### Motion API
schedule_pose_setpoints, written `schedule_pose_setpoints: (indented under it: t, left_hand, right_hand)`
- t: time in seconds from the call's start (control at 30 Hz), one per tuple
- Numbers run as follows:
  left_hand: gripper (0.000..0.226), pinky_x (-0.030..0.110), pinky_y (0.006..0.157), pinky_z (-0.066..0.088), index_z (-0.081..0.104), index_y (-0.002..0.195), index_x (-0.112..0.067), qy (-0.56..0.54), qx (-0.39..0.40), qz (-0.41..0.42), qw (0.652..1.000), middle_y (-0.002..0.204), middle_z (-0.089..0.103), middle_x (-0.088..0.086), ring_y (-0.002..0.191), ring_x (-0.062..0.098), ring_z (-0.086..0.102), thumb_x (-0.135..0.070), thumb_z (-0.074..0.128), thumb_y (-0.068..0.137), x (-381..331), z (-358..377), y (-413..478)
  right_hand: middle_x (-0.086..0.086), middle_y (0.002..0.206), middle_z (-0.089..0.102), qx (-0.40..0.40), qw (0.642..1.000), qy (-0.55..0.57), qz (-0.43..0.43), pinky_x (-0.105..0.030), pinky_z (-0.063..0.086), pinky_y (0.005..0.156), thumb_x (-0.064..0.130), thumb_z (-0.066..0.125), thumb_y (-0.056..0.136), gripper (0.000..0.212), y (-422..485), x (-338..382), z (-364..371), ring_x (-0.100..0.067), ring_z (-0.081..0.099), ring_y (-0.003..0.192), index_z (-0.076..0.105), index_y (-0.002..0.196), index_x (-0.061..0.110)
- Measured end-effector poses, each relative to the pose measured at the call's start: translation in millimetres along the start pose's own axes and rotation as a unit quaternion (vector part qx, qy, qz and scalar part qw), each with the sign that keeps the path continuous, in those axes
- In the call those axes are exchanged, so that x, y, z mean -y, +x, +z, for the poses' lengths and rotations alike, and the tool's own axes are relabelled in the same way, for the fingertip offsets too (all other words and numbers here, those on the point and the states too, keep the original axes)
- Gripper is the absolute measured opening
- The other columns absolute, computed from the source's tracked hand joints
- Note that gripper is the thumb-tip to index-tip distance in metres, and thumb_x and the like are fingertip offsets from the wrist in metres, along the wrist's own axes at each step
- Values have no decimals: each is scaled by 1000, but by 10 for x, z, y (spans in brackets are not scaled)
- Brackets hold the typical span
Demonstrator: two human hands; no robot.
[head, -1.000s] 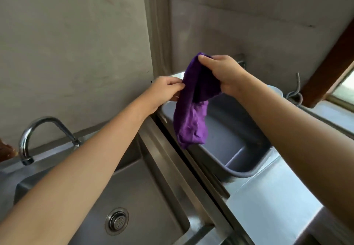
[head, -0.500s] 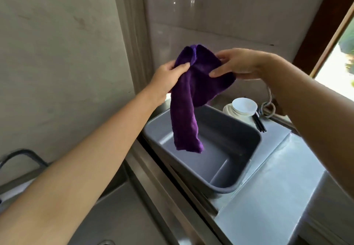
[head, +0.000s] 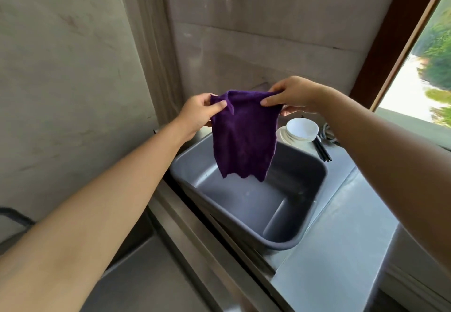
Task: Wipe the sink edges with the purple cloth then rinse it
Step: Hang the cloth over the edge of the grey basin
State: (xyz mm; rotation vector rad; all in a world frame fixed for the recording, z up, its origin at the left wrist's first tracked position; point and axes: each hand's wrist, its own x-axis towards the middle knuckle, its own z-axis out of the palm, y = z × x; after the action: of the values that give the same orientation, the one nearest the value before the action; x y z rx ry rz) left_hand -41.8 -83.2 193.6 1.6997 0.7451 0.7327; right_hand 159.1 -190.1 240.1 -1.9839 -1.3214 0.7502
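The purple cloth [head: 244,135] hangs in the air, spread out flat. The left hand [head: 199,113] pinches one top corner and the right hand [head: 291,96] pinches the other top corner. Both hands are closed tight on the cloth. The bottom of the cloth dangles over a gray tub [head: 305,226] that sits on the shiny metal tabletop [head: 341,250].

The sink [head: 156,275] is down low on the left, and only a bit of it shows. The cloth is not touching the sink edge [head: 195,243] at all. No water is running that I can see, and I cannot tell if the cloth is wet or dry.

So it looks like the wiping is not going on right now. The person seems to be opening the cloth up to get it ready. From this one look I cannot tell if any edges got wiped. The rinse still looks left to do.

A white bowl [head: 302,128] and dark chopsticks [head: 322,150] sit behind the tub
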Motion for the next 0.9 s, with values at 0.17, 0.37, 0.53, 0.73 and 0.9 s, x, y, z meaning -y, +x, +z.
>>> schedule_pose_setpoints:
  t: [0.17, 0.37, 0.53, 0.73, 0.9]
  left_hand:
    - [10, 24, 61, 54, 67, 85, -12, 51, -44, 20, 998, 71, 63, 2, 57, 5, 59, -5, 61, 87, 70, -85, 114]
    - [22, 34, 71, 59, 66, 106, -3, 85, -45, -18, 995, 84, 67, 13, 74, 22, 67, 0, 58, 86, 469, 148, -199]
    - [19, 50, 78, 57, 63, 101, -10, 100, 9, -152, 983, 93, 64, 12, 94, 35, 66, -4, 59, 84, 1039, 602, -475]
    - [34, 40, 59, 55, 50, 122, 6, 164, 58, -324, 930, 92, 60, 22, 76, 34, 66, 5, 44, 89, 1362, 616, -244]
    - [34, 38, 47, 56, 46, 124, 10, 302, 138, -365, 869, 67, 58, 21, 57, 30, 64, 4, 38, 91, 1617, 527, 2]
  right_hand:
    - [0, 80, 61, 7, 994, 111, 17, -12, 50, 54, 15, 69, 82, 16, 172, -163, 48, -9, 54, 67, 68, 97, 12]
    - [6, 69, 66, 29, 976, 214, 3, -15, 50, 63, 12, 65, 84, 3, 245, -636, 388, -3, 60, 62, 66, 85, 15]
    - [-4, 84, 64, 67, 989, 114, 64, -19, 53, 71, 22, 67, 84, 12, 204, -1269, 777, -12, 59, 79, 67, 88, 11]
    - [-2, 85, 60, 13, 997, -41, 70, -21, 41, 64, 29, 69, 82, 31, 391, -1500, 1265, -13, 54, 77, 66, 102, 6]
    - [-15, 109, 66, 7, 994, -49, 99, -28, 45, 77, 21, 69, 81, 43, 705, -1593, 1679, -22, 59, 94, 57, 117, 0]
